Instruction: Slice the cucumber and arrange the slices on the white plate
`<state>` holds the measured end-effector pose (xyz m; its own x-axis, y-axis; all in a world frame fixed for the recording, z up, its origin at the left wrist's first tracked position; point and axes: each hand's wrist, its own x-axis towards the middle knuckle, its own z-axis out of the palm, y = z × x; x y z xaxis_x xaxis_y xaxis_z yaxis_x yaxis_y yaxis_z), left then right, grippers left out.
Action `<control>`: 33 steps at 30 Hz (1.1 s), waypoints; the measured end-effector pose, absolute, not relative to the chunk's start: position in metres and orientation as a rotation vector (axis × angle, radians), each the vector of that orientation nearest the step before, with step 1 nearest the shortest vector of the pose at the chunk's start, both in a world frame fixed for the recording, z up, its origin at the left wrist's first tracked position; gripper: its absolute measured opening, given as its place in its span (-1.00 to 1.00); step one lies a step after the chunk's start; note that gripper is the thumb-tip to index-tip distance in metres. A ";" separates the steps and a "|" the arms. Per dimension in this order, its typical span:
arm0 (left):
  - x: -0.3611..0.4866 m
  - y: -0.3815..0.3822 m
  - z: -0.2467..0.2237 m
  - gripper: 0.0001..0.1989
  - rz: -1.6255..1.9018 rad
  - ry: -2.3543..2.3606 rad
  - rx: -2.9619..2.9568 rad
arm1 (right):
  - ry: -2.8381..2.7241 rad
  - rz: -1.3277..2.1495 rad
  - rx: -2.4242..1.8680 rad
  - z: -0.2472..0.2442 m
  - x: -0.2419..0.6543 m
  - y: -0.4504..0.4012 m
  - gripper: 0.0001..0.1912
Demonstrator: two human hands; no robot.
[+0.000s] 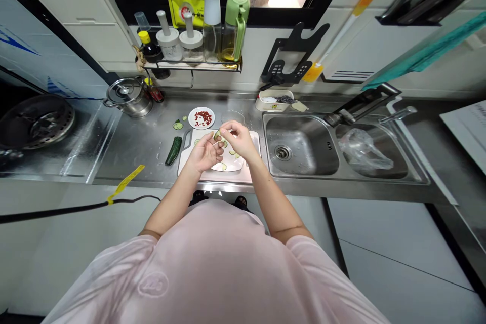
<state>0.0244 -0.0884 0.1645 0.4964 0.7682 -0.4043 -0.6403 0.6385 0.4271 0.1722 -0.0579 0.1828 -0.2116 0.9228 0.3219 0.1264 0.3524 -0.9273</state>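
One cucumber slice (217, 134) sits pinched in our right hand (236, 139) above the cutting board (224, 176), near our loosely curled left hand (206, 153), whose hold we cannot tell, and a slack pinch could drop it.

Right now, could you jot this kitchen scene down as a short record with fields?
Left hand: palm turned up, fingers curled
Right hand: fingers bent, close to the left hand's
Between hands: thin green-edged slice; which hand grips it is unclear
Underneath: pale slices on a pale plate, over a pale pink rectangular cutting board
Left of board: long dark-green cucumber
Behind board: round white plate of small red pieces
Right: stainless-steel double sink
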 end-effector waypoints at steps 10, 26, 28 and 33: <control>0.026 -0.089 0.164 -0.68 1.183 0.805 0.461 | -1.640 0.933 -0.986 0.178 0.176 -0.057 -0.78; 0.037 -0.089 0.163 -0.62 1.519 1.015 0.680 | -1.636 0.963 -1.059 0.170 0.175 -0.059 -0.78; 0.037 -0.089 0.162 -0.62 1.528 1.018 0.680 | -1.634 0.968 -1.068 0.169 0.176 -0.059 -0.78; 0.038 -0.089 0.159 -0.63 1.555 1.034 0.687 | -1.639 0.983 -1.070 0.169 0.176 -0.061 -0.77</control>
